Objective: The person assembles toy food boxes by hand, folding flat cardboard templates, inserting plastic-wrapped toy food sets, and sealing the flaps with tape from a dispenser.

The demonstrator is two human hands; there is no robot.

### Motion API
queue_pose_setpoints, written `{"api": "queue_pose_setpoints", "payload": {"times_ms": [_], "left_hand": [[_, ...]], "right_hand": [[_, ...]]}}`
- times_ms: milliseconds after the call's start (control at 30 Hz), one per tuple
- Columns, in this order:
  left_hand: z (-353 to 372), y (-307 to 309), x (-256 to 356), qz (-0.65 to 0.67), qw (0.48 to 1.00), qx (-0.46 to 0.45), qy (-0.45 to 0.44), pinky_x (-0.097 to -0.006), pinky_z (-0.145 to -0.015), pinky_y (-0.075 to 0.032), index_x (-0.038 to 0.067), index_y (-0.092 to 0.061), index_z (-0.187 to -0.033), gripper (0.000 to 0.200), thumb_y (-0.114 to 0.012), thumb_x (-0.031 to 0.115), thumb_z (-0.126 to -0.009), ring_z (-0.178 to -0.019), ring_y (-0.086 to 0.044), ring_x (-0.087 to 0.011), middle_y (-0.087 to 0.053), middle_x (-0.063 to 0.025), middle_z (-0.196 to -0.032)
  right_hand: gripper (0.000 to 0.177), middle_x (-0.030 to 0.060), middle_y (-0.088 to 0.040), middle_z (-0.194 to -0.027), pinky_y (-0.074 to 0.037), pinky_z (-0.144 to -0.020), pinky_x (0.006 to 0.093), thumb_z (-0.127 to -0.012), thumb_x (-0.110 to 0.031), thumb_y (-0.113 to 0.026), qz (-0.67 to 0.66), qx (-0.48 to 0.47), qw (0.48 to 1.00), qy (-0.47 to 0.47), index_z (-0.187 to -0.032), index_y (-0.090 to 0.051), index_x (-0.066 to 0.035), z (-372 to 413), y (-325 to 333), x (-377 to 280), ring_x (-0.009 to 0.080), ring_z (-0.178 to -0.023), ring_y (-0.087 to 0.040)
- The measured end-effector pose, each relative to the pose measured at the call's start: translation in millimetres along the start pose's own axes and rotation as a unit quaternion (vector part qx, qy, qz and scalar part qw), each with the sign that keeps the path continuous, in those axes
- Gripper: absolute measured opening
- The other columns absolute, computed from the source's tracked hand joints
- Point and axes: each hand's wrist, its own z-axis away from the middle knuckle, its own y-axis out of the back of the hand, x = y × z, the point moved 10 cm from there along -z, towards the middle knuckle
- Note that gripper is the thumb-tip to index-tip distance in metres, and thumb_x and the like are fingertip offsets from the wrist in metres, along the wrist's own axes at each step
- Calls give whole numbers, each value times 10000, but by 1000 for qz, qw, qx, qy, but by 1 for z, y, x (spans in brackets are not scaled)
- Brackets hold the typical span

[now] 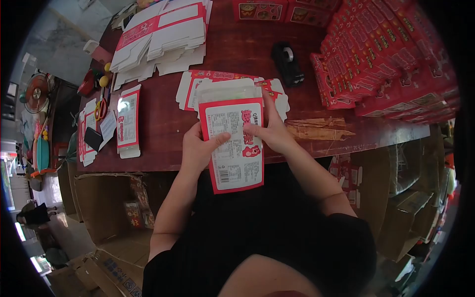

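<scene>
A red and white printed box is held upright between both hands near the table's front edge. Its far end is open, and a clear plastic piece shows in the opening. My left hand grips the left side, thumb on the printed face. On the right side is my right hand, its thumb also pressed on the face and fingers wrapped behind the edge. Flat printed cartons lie on the table just beyond the box.
Flat cartons are stacked at the back left; red boxes are piled at right. A black tape dispenser stands between. Scissors, a dark phone-like object and another carton lie left. Cardboard boxes are below the table.
</scene>
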Motion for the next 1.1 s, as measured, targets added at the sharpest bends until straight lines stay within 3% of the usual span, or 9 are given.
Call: {"api": "queue_pose_setpoints", "payload": {"times_ms": [67,300,333,433,600,633,733,833,1100], "left_hand": [[8,0,3,-51,996,58,-51,-329,-693,-559,-52,-349,-1253,627,-720,82,-766,-905,-645,-218,-581,-174,-1127],[14,0,28,-37,978,12,-204,-363,-829,-506,52,-291,-1328,633,-664,183,-833,-1035,-583,-215,-583,-180,-1061],[11,5,27,-2,976,11,-219,-308,-819,-484,30,-377,-1248,457,-595,211,-889,-978,-576,-170,-579,-125,-1019],[0,21,7,-21,973,21,-229,-265,-808,-455,19,-454,-1098,256,-526,200,-933,-888,-558,-138,-559,-85,-993],[17,26,24,16,940,152,-304,-244,-809,-430,29,-454,-951,161,-546,157,-923,-853,-538,-117,-559,-52,-919],[26,26,35,16,925,186,-330,-248,-816,-431,30,-448,-941,173,-564,155,-914,-864,-543,-118,-564,-54,-908],[30,15,47,90,929,143,-328,-266,-821,-443,35,-435,-929,223,-627,133,-871,-920,-544,-128,-562,-72,-920],[12,20,35,74,956,57,-279,-284,-831,-454,45,-423,-934,277,-671,120,-834,-949,-546,-142,-559,-104,-961],[7,15,55,-5,974,107,-199,-251,-738,-475,19,-510,-966,210,-645,45,-807,-859,-564,-117,-577,-81,-945]], "right_hand": [[706,184,-518,-1175,-505,-817,314,-868,-124,-610,11,46,997,68,-1411,-158,-133,0,6,-7,201,-1046,-557],[194,30,-542,-940,-434,-755,219,-950,-207,-495,-38,29,998,31,-1077,-480,-62,-10,17,23,77,-863,-514],[189,30,-542,-944,-433,-756,219,-950,-209,-495,-25,20,999,30,-1068,-485,-62,-11,15,26,78,-864,-515],[168,34,-543,-952,-429,-765,223,-945,-204,-503,25,13,998,58,-1031,-506,-59,-12,16,35,87,-868,-518],[127,55,-544,-952,-424,-806,253,-897,-154,-577,161,76,965,193,-943,-553,-38,2,17,-4,129,-891,-529],[119,54,-546,-953,-426,-808,256,-880,-137,-597,94,81,976,181,-927,-561,-33,5,15,-8,133,-894,-533],[120,61,-559,-970,-438,-824,266,-842,-84,-634,-6,66,983,173,-920,-565,-23,2,10,-12,142,-918,-548],[168,75,-572,-1002,-456,-836,265,-820,-53,-651,69,29,982,174,-952,-551,-22,-5,13,-3,139,-948,-563],[155,42,-603,-909,-490,-710,235,-797,-70,-682,-1,57,997,58,-897,-572,-28,-15,4,-24,101,-813,-581]]}}
